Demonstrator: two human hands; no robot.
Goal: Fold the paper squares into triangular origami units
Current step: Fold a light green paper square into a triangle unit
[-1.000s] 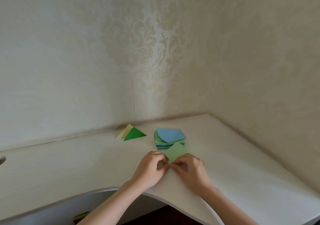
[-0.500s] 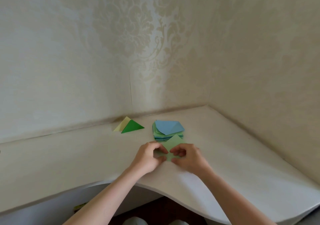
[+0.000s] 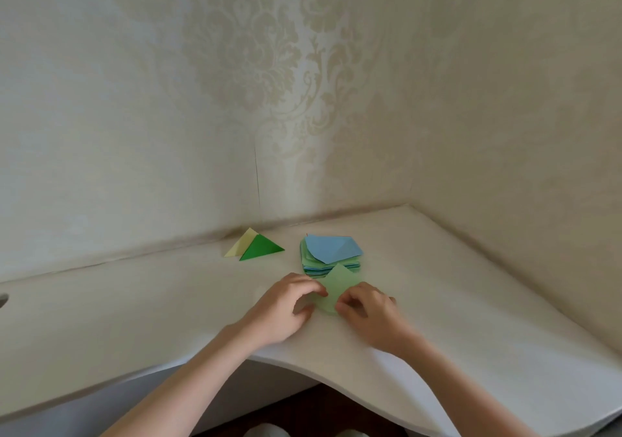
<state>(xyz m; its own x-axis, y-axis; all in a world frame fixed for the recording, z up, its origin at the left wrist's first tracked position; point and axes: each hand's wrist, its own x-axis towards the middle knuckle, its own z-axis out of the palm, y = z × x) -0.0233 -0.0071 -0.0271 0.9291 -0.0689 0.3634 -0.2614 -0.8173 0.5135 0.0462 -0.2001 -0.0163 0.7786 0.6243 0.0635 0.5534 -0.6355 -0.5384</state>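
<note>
Pale green paper [image 3: 337, 285] apparently pinched between curled left hand [image 3: 286, 305] and right hand [image 3: 368, 312].

2 folded triangles [image 3: 254, 248] lie left of the paper stack [image 3: 331, 255], behind the hands [image 3: 333, 308].
</note>
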